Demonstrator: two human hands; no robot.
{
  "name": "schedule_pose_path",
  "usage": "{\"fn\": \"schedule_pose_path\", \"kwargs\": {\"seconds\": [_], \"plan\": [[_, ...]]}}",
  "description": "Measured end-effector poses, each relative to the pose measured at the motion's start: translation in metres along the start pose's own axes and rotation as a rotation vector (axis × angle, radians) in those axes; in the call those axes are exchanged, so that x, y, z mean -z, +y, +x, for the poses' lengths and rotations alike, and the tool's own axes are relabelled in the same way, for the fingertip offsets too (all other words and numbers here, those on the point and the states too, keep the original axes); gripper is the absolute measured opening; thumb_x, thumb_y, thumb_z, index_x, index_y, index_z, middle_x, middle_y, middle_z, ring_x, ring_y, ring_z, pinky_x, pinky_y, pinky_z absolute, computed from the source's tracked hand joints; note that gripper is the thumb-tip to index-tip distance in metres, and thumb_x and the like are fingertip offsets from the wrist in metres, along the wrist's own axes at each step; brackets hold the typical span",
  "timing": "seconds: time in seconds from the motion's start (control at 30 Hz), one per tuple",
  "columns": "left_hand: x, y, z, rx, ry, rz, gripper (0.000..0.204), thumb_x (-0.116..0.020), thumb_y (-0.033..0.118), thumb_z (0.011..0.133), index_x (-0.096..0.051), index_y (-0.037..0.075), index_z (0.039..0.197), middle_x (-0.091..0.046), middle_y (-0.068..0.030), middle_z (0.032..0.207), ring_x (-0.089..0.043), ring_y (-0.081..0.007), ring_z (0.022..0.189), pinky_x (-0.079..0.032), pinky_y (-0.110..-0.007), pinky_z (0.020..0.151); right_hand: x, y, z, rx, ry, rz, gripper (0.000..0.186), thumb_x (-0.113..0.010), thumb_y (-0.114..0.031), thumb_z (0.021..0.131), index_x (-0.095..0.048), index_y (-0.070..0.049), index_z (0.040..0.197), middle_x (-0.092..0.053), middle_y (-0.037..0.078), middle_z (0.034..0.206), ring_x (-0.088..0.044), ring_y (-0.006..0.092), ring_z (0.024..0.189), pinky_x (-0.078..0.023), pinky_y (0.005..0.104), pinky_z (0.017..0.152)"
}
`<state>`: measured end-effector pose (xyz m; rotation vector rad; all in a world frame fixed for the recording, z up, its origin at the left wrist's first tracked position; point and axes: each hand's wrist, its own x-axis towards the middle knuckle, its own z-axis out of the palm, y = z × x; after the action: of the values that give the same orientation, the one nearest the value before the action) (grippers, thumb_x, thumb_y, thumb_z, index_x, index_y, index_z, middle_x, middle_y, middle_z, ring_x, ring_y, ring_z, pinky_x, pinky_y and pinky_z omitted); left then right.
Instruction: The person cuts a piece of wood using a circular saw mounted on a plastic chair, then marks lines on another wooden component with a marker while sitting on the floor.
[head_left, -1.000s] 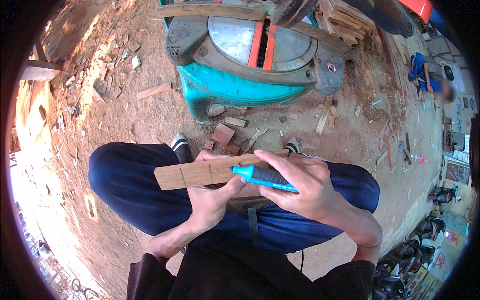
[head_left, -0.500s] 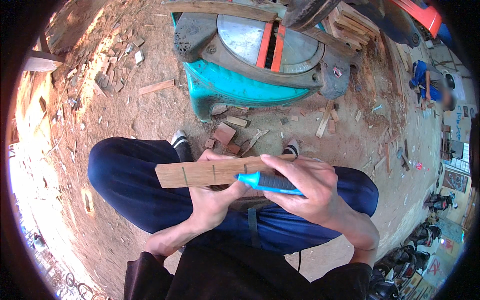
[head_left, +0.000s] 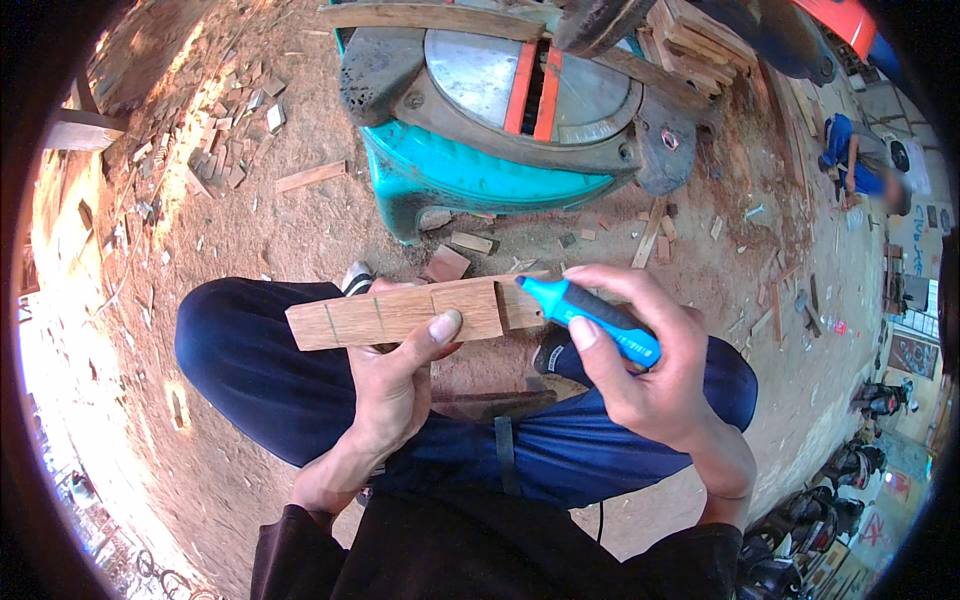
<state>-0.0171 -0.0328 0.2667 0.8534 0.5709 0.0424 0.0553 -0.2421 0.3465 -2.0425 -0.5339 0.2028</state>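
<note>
Marked wood (head_left: 400,312) is clamped by left hand (head_left: 393,390), thumb (head_left: 440,328) on face; marker (head_left: 602,320) is gripped by right hand (head_left: 662,378); dirt floor (head_left: 265,235) is strewn with offcuts (head_left: 310,177).

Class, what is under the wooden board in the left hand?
The left hand holds the wooden board, with blue trousers and ground below. The board hides part of that hand and anything directly beneath.

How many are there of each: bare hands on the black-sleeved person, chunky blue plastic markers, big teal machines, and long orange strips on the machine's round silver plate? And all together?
Hands: 2 (bare left hand, bare right hand)
Markers: 1 (chunky blue plastic marker)
Machines: 1 (big teal machine)
Strips: 2 (long orange strips)
Total: 6
</note>
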Motion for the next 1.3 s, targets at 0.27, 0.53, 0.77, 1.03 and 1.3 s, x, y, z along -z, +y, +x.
{"fn": "schedule_pose_path", "kwargs": {"seconds": [0.27, 0.53, 0.77, 1.03, 1.3], "plan": [[-0.002, 0.001, -0.001, 0.016, -0.004, 0.002, 0.036, -0.082, 0.005, 0.085, -0.056, 0.008, 0.110, -0.064, -0.0038, 0.104, -0.067, -0.0138, 0.095, -0.061, -0.033, 0.081, -0.007, 0.001, 0.000, -0.001, -0.021, 0.046, 0.028, -0.069, -0.007, 0.094, -0.067, 0.000, 0.121, -0.075, 0.009, 0.099, -0.071, 0.0090, 0.079, -0.054, 0.0237, 0.067], [-0.002, -0.003, -0.001, -0.089, -0.008, 0.035, 0.039, -0.082, 0.000, 0.084, -0.054, 0.005, 0.110, -0.066, -0.0068, 0.103, -0.067, -0.0135, 0.093, -0.059, -0.031, 0.079, -0.011, 0.010, -0.004, 0.071, -0.008, -0.005, 0.029, -0.071, -0.007, 0.094, -0.067, 0.000, 0.121, -0.075, 0.009, 0.095, -0.072, 0.0113, 0.073, -0.053, 0.0246, 0.063], [-0.011, -0.007, 0.013, 0.002, 0.028, 0.085, 0.029, -0.078, 0.000, 0.088, -0.057, 0.002, 0.109, -0.069, -0.0074, 0.099, -0.069, -0.0145, 0.086, -0.059, -0.028, 0.079, -0.011, 0.005, -0.001, 0.056, 0.161, -0.132, 0.036, -0.068, -0.018, 0.099, -0.060, 0.001, 0.128, -0.070, 0.025, 0.104, -0.072, 0.0398, 0.088, -0.055, 0.0433, 0.074], [0.014, -0.026, 0.049, 0.272, 0.015, -0.147, 0.012, -0.075, 0.009, 0.092, -0.067, 0.004, 0.100, -0.071, -0.0035, 0.094, -0.070, -0.0115, 0.086, -0.060, -0.026, 0.084, -0.006, 0.031, 0.015, -0.148, 0.126, 0.094, 0.020, -0.057, -0.022, 0.107, -0.054, -0.003, 0.114, -0.061, 0.005, 0.071, -0.059, 0.0150, 0.061, -0.046, 0.0332, 0.059], [0.021, -0.028, 0.050, 0.189, 0.072, -0.145, 0.015, -0.076, 0.008, 0.091, -0.065, 0.006, 0.101, -0.070, -0.0023, 0.095, -0.070, -0.0104, 0.088, -0.061, -0.028, 0.088, -0.014, 0.036, 0.007, -0.173, 0.120, 0.180, 0.027, -0.056, -0.018, 0.106, -0.049, -0.004, 0.128, -0.062, 0.007, 0.072, -0.061, 0.0191, 0.063, -0.048, 0.0368, 0.062]]}}
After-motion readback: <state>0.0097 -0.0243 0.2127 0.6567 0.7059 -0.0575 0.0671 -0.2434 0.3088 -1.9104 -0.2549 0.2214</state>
